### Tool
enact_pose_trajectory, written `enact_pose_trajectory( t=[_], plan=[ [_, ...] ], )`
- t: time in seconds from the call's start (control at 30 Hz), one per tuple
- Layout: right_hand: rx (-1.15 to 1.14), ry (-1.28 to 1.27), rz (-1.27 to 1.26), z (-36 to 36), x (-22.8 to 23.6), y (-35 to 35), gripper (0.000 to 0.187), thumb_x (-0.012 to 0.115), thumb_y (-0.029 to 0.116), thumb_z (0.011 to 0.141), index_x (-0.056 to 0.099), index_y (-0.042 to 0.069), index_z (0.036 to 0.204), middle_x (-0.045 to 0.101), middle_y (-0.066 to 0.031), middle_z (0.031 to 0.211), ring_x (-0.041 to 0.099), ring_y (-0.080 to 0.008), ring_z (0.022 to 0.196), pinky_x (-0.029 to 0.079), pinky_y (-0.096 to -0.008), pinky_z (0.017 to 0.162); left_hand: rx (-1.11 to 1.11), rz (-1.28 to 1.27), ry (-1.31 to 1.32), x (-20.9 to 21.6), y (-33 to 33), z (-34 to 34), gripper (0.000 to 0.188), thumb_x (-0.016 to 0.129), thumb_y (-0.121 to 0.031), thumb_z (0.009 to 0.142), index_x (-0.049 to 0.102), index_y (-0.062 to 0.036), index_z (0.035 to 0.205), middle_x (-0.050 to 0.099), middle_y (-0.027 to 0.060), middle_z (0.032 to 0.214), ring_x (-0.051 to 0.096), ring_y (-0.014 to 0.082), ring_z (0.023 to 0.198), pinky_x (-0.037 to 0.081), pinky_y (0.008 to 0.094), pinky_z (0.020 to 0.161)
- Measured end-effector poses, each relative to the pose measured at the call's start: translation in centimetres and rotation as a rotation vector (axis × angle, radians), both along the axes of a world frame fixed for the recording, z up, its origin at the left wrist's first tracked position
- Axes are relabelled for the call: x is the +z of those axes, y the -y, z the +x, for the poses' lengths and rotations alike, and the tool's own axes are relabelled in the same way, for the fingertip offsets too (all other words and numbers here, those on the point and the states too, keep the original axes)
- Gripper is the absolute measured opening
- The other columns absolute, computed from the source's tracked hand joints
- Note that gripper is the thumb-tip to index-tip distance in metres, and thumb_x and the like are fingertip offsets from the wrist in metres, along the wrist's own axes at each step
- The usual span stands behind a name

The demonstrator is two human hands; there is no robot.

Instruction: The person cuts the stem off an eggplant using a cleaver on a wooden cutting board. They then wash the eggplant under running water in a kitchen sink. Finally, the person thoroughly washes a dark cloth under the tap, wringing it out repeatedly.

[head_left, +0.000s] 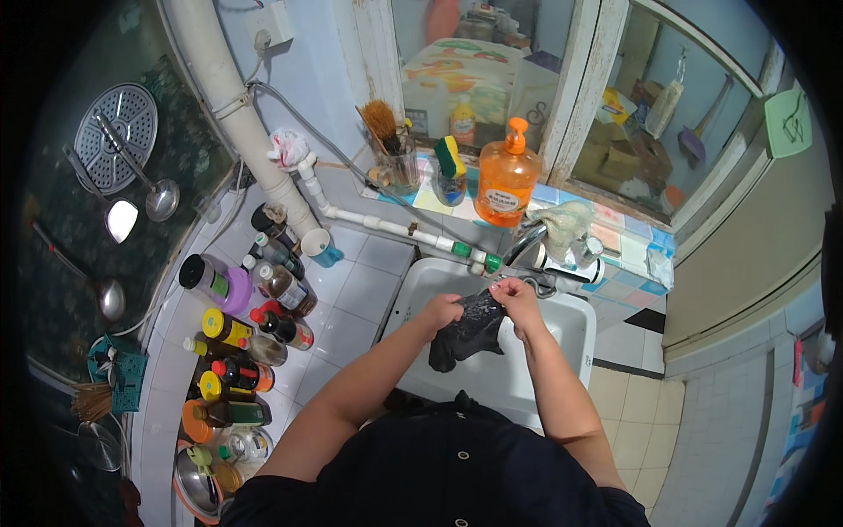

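Observation:
A dark grey cloth (474,328), soft and crumpled with whitish specks like suds, hangs stretched between my hands over the white sink (581,342). Its left upper edge is gripped by my left hand (440,315), fingers closed. On the other side my right hand (516,302) pinches the top corner between thumb and fingers. The lower part droops loose toward the basin floor. Just beyond my right hand rises a metal faucet (524,245), partly hidden by a pale rag (564,227) draped near it. Whether water is running cannot be made out.
On the tiled ledge behind the sink stand an orange pump bottle (507,183), a yellow-green sponge (450,158) in a glass and a brush (381,121). Several bottles, including a dark sauce bottle (283,327), crowd the left counter beside a paper cup (322,249). White pipe (373,221) crosses behind.

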State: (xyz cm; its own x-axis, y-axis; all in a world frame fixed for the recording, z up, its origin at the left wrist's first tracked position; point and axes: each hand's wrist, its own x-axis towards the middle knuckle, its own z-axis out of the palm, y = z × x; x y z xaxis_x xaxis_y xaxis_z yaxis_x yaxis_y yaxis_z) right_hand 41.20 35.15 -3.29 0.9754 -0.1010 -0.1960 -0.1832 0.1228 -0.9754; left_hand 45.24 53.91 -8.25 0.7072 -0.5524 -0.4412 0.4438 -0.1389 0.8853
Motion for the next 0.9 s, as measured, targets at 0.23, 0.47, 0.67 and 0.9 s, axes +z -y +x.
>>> enact_pose_trajectory(
  t=[0.23,0.47,0.67,0.9],
  plan=[
    [0.094,-0.009,-0.071,-0.2,1.7,0.1,0.010,0.065,0.015,0.082,0.059,0.007,0.078,0.055,0.0048,0.066,0.046,-0.0037,0.055,0.035,-0.0184,0.050,0.081,-0.149,-0.138,6.6,2.4,-2.3,0.021,0.056,-0.010,0.073,0.058,-0.0044,0.093,0.059,0.0011,0.079,0.057,0.0100,0.072,0.044,0.0223,0.067],
    [0.010,0.040,-0.061,-0.4,2.1,-0.5,0.007,0.063,0.008,0.081,0.059,0.004,0.078,0.055,0.0029,0.067,0.046,-0.0044,0.058,0.036,-0.0193,0.053,-0.033,0.061,0.130,3.2,0.7,-0.9,0.018,0.053,-0.010,0.072,0.061,-0.0052,0.087,0.057,-0.0002,0.075,0.052,0.0081,0.068,0.040,0.0207,0.064],
    [-0.026,0.026,-0.012,0.2,3.2,0.4,0.006,0.062,0.007,0.081,0.058,0.003,0.079,0.052,0.0040,0.066,0.044,-0.0039,0.060,0.036,-0.0185,0.056,-0.027,-0.068,0.054,4.9,0.5,-1.2,0.019,0.052,-0.010,0.072,0.062,-0.0056,0.088,0.058,0.0002,0.076,0.053,0.0091,0.070,0.041,0.0213,0.067],
    [-0.042,0.093,-0.074,0.1,3.0,0.1,0.010,0.062,0.008,0.083,0.055,0.004,0.077,0.049,0.0040,0.066,0.041,-0.0045,0.059,0.035,-0.0196,0.054,0.012,-0.041,-0.047,3.7,1.4,-0.6,0.021,0.052,-0.010,0.073,0.062,-0.0042,0.090,0.060,0.0002,0.079,0.055,0.0097,0.075,0.042,0.0223,0.070]
  ],
)
